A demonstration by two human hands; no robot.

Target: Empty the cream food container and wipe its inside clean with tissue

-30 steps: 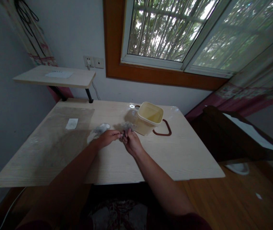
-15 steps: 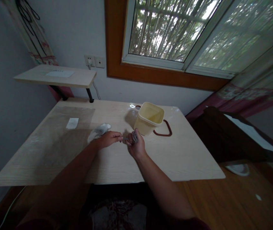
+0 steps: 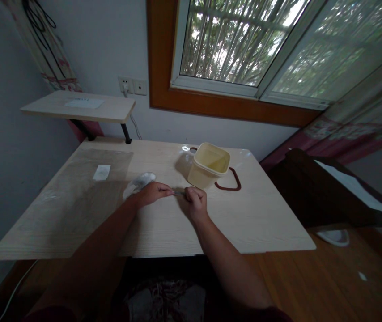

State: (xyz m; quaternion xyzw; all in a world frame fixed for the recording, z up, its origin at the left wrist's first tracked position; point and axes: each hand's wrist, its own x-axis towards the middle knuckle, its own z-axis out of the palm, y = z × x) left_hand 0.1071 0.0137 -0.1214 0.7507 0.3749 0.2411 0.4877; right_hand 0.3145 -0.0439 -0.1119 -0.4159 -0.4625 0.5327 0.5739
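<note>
A thin grey strand (image 3: pixel 178 192), perhaps a cord, stretches across the short gap between my two hands above the table. My left hand (image 3: pixel 153 193) pinches its left end between thumb and fingers. Curled into a fist, my right hand (image 3: pixel 197 201) grips the other end; whatever else sits inside that fist is hidden. A cream plastic tub (image 3: pixel 204 174) stands upright just beyond my right hand, its open top facing up. Behind my left wrist lies a crumpled, whitish plastic bag (image 3: pixel 139 183).
The tub's reddish-brown handle (image 3: pixel 234 181) rests on the table (image 3: pixel 251 214) to its right. A small white paper (image 3: pixel 101 172) lies on a clear sheet at left. A raised shelf (image 3: pixel 77 106) stands at the back left, below wall sockets (image 3: pixel 132 86). A dark surface (image 3: pixel 311 188) is off to the right.
My right hand has turned over, knuckles now up, hiding the grey bundle that showed in its palm. It has shifted slightly right, widening the gap. My left hand is nearly still.
</note>
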